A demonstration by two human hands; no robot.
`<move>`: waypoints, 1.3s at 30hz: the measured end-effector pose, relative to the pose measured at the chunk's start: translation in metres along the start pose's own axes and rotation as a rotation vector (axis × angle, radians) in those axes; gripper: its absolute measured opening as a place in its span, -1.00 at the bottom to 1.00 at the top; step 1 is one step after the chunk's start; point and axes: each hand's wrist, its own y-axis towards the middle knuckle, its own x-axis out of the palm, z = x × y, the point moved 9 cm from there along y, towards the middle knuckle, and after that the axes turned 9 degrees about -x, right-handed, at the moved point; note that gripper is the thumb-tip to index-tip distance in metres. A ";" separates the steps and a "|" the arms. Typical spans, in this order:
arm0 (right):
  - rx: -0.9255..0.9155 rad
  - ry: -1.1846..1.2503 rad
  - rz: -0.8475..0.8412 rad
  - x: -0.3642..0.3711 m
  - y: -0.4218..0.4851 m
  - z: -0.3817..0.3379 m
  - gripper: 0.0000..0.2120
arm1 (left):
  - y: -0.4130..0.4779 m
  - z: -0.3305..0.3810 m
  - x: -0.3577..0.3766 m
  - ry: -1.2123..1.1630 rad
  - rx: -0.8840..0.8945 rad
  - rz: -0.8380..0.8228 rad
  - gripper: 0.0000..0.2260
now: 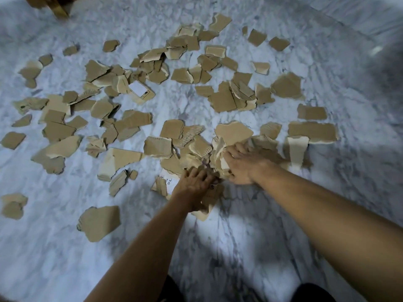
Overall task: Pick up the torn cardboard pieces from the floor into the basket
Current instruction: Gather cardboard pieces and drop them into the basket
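Dozens of torn cardboard pieces (224, 101) lie scattered over the marble floor (283, 214), thickest across the middle of the frame; the basket is not in view. Both hands work a heap (196, 147) just right of centre. The right hand (242, 165) has its fingers curled over a wad of pieces and clutches them. The left hand (193, 185) lies on printed pieces with its fingers bent down, but blur hides whether it has truly closed on them. To scoop well, I judge the hands should press toward each other and squeeze the heap from both sides before lifting, since loose flat pieces will likely slip from a one-sided hold. Other pieces overlap the heap at its upper edge and may drag along or drop. A large piece (99, 223) lies apart at lower left and a piece with a white label (138, 89) left of centre. A blurred brown object (50, 6) sits in the upper left corner; I cannot tell what it is.
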 end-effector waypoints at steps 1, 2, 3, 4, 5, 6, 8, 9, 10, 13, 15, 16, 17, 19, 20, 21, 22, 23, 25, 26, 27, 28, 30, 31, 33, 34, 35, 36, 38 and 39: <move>-0.013 -0.010 -0.013 0.000 0.006 -0.003 -0.36 | 0.003 -0.001 0.001 0.030 -0.014 0.010 0.01; -0.023 -0.017 -0.014 0.000 0.011 -0.004 -0.39 | 0.005 -0.001 -0.001 0.046 -0.019 0.022 -0.01; -0.030 -0.019 0.001 0.000 0.016 -0.005 -0.39 | 0.007 0.000 -0.004 0.056 -0.005 0.044 -0.06; -0.031 -0.013 0.027 0.001 0.019 -0.004 -0.36 | 0.008 0.000 -0.008 0.060 0.013 0.063 -0.13; -0.026 0.001 0.061 0.002 0.021 -0.003 -0.30 | 0.008 0.001 -0.014 0.041 0.021 0.084 -0.21; -0.022 0.024 0.107 0.003 0.022 -0.001 -0.23 | 0.006 -0.001 -0.025 -0.005 0.024 0.109 -0.29; -0.019 0.065 0.174 0.002 0.021 -0.002 -0.16 | 0.003 -0.012 -0.043 -0.221 0.016 0.149 -0.40; -0.001 0.082 0.197 0.003 0.020 0.000 -0.21 | 0.004 -0.020 -0.049 -0.399 0.007 0.134 -0.44; 0.013 0.088 0.209 0.003 0.018 0.002 -0.33 | 0.004 -0.029 -0.055 -0.611 -0.018 0.092 -0.46; -0.008 0.104 0.192 0.004 0.015 -0.003 -0.59 | 0.006 -0.078 -0.061 -1.083 -0.234 -0.022 -0.61; -0.046 0.182 0.197 -0.001 0.014 -0.006 -0.39 | 0.001 -0.112 -0.059 -1.022 -0.364 -0.072 -0.54; -0.054 0.221 0.198 -0.007 0.013 -0.005 -0.28 | -0.005 -0.124 -0.055 -0.896 -0.393 -0.114 -0.55; -0.059 0.225 0.195 -0.013 0.011 -0.003 -0.22 | -0.011 -0.133 -0.044 -0.748 -0.404 -0.168 -0.59; -0.078 0.094 0.151 -0.024 0.010 0.001 -0.14 | -0.022 -0.144 -0.020 -0.533 -0.407 -0.246 -0.52; -0.095 0.002 0.123 -0.028 0.010 0.002 -0.10 | -0.026 -0.148 -0.003 -0.455 -0.425 -0.274 -0.45; -0.109 -0.072 0.089 -0.027 0.012 0.004 -0.06 | -0.030 -0.148 0.012 -0.393 -0.446 -0.289 -0.38; -0.118 -0.134 0.059 -0.026 0.015 0.005 -0.03 | -0.031 -0.147 0.023 -0.351 -0.458 -0.277 -0.31; -0.119 -0.193 0.022 -0.021 0.018 0.004 0.01 | -0.031 -0.144 0.032 -0.331 -0.472 -0.255 -0.23; -0.135 -0.306 -0.015 -0.008 0.027 -0.002 0.02 | -0.030 -0.142 0.039 -0.353 -0.506 -0.196 -0.16; -0.146 -0.349 -0.001 -0.005 0.030 -0.008 -0.02 | -0.028 -0.141 0.039 -0.374 -0.507 -0.183 -0.14; -0.158 -0.384 0.019 -0.002 0.034 -0.015 -0.09 | -0.027 -0.140 0.040 -0.390 -0.499 -0.181 -0.12; -0.165 -0.428 0.051 -0.001 0.037 -0.020 -0.15 | -0.026 -0.139 0.037 -0.410 -0.494 -0.178 -0.10; -0.175 -0.518 0.116 -0.004 0.040 -0.029 -0.27 | -0.025 -0.139 0.039 -0.501 -0.507 -0.167 -0.12; -0.179 -0.541 0.149 -0.008 0.040 -0.031 -0.33 | -0.026 -0.140 0.039 -0.553 -0.515 -0.156 -0.15; -0.188 -0.567 0.206 -0.014 0.037 -0.035 -0.43 | -0.027 -0.141 0.041 -0.616 -0.519 -0.174 -0.22; -0.198 -0.558 0.233 -0.018 0.035 -0.037 -0.44 | -0.028 -0.141 0.038 -0.619 -0.505 -0.175 -0.28; -0.211 -0.540 0.252 -0.021 0.033 -0.039 -0.43 | -0.027 -0.142 0.034 -0.605 -0.482 -0.168 -0.35; -0.221 -0.509 0.273 -0.022 0.032 -0.040 -0.41 | -0.027 -0.143 0.029 -0.592 -0.457 -0.162 -0.42; -0.223 -0.436 0.310 -0.029 0.029 -0.040 -0.41 | -0.028 -0.148 0.023 -0.597 -0.432 -0.193 -0.54; -0.214 -0.391 0.337 -0.036 0.026 -0.038 -0.47 | -0.028 -0.152 0.019 -0.616 -0.432 -0.218 -0.57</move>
